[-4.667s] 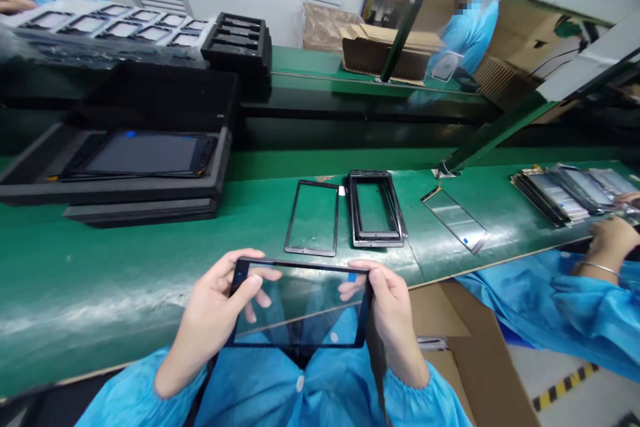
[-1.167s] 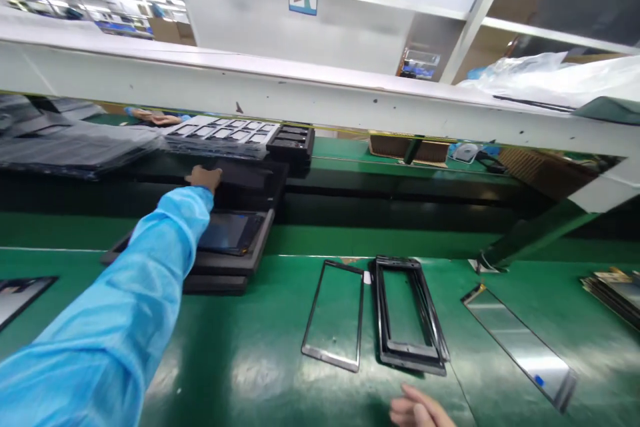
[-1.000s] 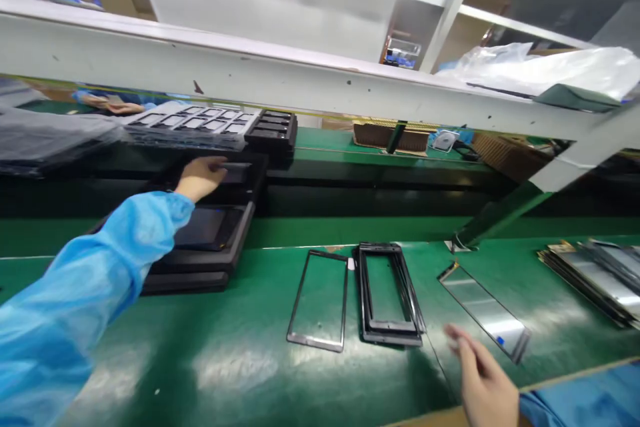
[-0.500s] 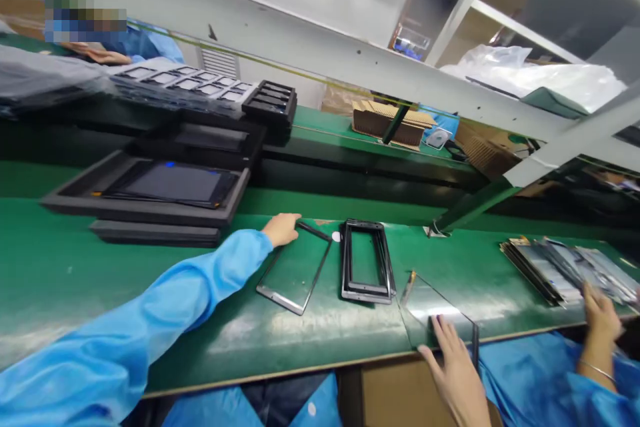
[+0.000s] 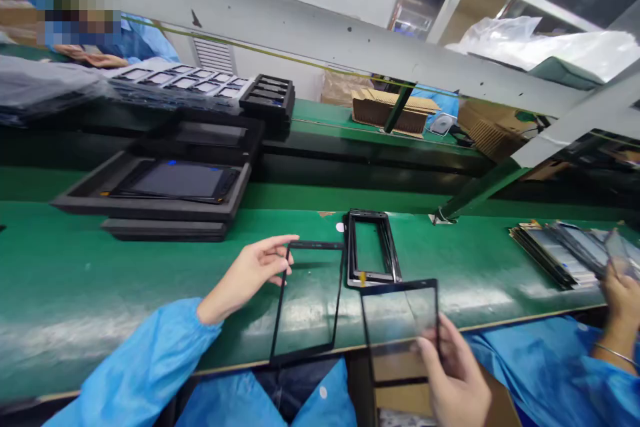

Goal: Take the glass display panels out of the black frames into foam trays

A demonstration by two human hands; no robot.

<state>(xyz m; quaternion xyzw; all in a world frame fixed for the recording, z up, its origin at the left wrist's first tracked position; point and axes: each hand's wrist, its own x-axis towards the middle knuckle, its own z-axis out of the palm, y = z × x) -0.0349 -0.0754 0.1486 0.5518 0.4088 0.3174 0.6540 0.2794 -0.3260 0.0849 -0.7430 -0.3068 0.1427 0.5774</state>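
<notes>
The fingers [image 5: 273,255] of the left hand [image 5: 245,275] are spread, their tips at the upper corner of a thin, black-rimmed glass touch panel [image 5: 307,300] that stands tilted over the glossy green workbench [image 5: 100,280]. The right hand's [image 5: 453,373] fingers [image 5: 440,347] press together, pinching the edge of a 2nd clear glass panel [image 5: 400,313]. Just behind lies a black rectangular frame [image 5: 351,247]. Farther right, a co-worker's hand [image 5: 620,300] is beside a slanted stack of glass panels [image 5: 550,253].
</notes>
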